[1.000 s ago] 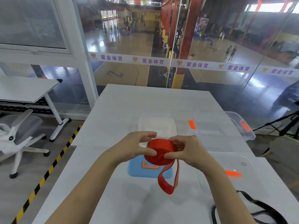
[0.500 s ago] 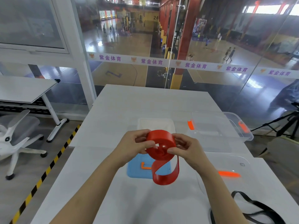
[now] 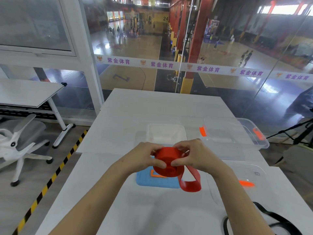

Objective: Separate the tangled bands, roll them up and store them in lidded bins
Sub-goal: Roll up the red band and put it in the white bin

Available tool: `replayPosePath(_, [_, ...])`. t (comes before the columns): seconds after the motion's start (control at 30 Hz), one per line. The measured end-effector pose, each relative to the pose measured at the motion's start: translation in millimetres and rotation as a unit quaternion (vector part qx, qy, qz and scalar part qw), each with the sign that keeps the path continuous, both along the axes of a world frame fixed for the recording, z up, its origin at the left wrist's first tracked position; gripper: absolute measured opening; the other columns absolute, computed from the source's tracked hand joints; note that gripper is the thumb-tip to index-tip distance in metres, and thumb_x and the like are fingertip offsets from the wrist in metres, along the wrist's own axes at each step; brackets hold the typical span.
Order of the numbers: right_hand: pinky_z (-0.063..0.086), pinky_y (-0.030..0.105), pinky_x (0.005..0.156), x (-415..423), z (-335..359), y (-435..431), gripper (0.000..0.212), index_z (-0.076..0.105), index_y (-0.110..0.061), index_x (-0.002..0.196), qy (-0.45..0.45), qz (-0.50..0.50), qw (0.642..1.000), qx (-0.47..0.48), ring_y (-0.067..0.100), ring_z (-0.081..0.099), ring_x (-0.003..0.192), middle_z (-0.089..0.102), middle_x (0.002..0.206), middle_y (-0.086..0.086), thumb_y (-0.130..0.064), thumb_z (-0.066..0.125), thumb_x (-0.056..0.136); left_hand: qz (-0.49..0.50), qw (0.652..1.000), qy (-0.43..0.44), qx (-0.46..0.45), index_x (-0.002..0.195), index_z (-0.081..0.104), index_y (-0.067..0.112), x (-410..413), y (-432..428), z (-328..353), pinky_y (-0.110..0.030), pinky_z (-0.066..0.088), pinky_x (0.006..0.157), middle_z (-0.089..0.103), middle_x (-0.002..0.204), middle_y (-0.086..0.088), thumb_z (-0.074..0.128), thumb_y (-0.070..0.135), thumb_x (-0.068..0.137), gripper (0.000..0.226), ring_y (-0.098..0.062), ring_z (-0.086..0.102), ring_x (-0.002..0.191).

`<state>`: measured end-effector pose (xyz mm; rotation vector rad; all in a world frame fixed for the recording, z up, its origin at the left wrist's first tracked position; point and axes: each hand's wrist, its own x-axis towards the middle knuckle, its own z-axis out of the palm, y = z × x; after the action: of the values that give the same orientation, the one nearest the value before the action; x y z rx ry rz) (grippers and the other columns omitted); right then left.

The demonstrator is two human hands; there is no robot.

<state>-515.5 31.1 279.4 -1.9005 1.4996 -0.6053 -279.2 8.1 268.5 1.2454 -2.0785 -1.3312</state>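
Observation:
A red band (image 3: 167,162), mostly wound into a thick roll, is held above the white table (image 3: 118,200). My left hand (image 3: 144,157) grips the roll from the left and my right hand (image 3: 194,157) pinches it from the right. A short loose tail of the band hangs down to the right of the roll, under my right hand. A black band (image 3: 271,219) lies on the table at the lower right, partly cut off by the frame edge.
A blue lid (image 3: 145,181) with an orange clip lies under the roll. Behind it sits a small clear bin (image 3: 166,133). A large clear bin (image 3: 237,133) with orange clips stands at the right, and a clear lid (image 3: 243,182) lies in front of it. An office chair stands at the left.
The roll has turned in my hands and taken up more band. The hanging loop has shortened and swung from below the roll to its right side.

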Motion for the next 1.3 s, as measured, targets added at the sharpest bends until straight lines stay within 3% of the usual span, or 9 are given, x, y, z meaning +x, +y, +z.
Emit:
replayPosePath(0.07, [0.064,0.035,0.087,0,4,-3,0.045,0.080,-0.033,0.107,-0.002,0.007,1.000,-0.008,0.008,0.076,0.088,0.080,0.094,-0.015,-0.047,0.093,0.066,0.037,0.999,0.028,-0.017,0.118,0.077,0.031,-2,0,-1,-0.031,0.060,0.097,0.079,0.107,0.010,0.087,0.024,0.081,0.039,-0.007,0.073,0.103])
replayPosePath(0.23, [0.063,0.028,0.088,-3,5,-3,0.040,0.079,-0.034,0.111,-0.144,-0.018,0.989,-0.017,0.012,0.076,0.098,0.081,0.104,-0.009,-0.027,0.095,0.075,0.118,0.974,0.189,0.038,0.119,0.076,0.026,-1,7,-3,-0.026,0.062,0.076,0.081,0.105,0.001,0.082,0.016,0.088,0.033,-0.016,0.077,0.099])
replayPosePath(0.5, [0.060,0.022,0.085,15,-27,10,0.047,0.079,-0.033,0.113,-0.342,-0.129,0.927,-0.083,0.011,0.078,0.103,0.083,0.109,-0.006,0.003,0.085,0.083,0.190,0.908,0.354,0.117,0.127,0.073,0.017,-6,17,-16,-0.043,0.062,0.092,0.078,0.119,-0.008,0.070,0.015,0.097,0.030,-0.026,0.075,0.112])
replayPosePath(0.7, [0.060,0.020,0.082,26,-34,13,0.042,0.078,-0.024,0.115,-0.397,-0.162,0.899,-0.085,0.011,0.079,0.098,0.083,0.106,-0.007,0.006,0.080,0.087,0.227,0.826,0.476,0.201,0.125,0.071,0.001,-12,16,-32,-0.036,0.063,0.083,0.074,0.123,-0.020,0.066,0.018,0.097,0.032,-0.031,0.075,0.110])
replayPosePath(0.77, [0.060,0.019,0.082,26,-36,13,0.040,0.079,-0.024,0.114,-0.399,-0.171,0.897,-0.085,0.011,0.079,0.098,0.084,0.106,-0.006,0.005,0.080,0.087,0.222,0.836,0.460,0.202,0.123,0.071,0.002,-10,15,-35,-0.035,0.064,0.083,0.074,0.123,-0.019,0.068,0.022,0.095,0.035,-0.029,0.075,0.108])
replayPosePath(0.87, [0.060,0.019,0.080,20,-35,11,0.037,0.081,-0.022,0.112,-0.382,-0.163,0.907,-0.068,0.011,0.080,0.093,0.085,0.102,-0.003,0.003,0.082,0.086,0.174,0.896,0.357,0.197,0.128,0.067,0.010,3,11,-37,-0.042,0.064,0.089,0.075,0.125,-0.013,0.075,0.025,0.090,0.042,-0.027,0.075,0.113])
replayPosePath(1.03, [0.062,0.025,0.084,6,-27,3,0.036,0.084,-0.035,0.102,-0.239,-0.076,0.968,-0.013,0.014,0.079,0.095,0.084,0.097,-0.007,-0.009,0.092,0.079,0.097,0.975,0.161,0.115,0.139,0.061,0.028,20,-3,-28,-0.039,0.059,0.102,0.069,0.135,0.009,0.087,0.024,0.083,0.062,-0.014,0.070,0.121])
replayPosePath(1.13, [0.063,0.031,0.089,7,-22,-2,0.031,0.085,-0.029,0.103,-0.180,-0.019,0.983,0.013,0.016,0.079,0.098,0.084,0.099,-0.005,-0.013,0.093,0.078,0.037,0.993,0.066,0.086,0.124,0.073,0.027,12,-4,-18,-0.033,0.063,0.088,0.076,0.119,0.006,0.081,0.018,0.088,0.038,-0.017,0.077,0.104])
replayPosePath(1.3, [0.063,0.038,0.092,8,-20,-2,0.028,0.083,-0.028,0.100,-0.194,-0.006,0.981,0.018,0.022,0.078,0.097,0.083,0.097,0.000,-0.013,0.092,0.078,0.025,0.991,0.069,0.114,0.118,0.075,0.029,10,-2,-15,-0.040,0.066,0.080,0.077,0.112,0.004,0.082,0.025,0.087,0.032,-0.019,0.077,0.101])
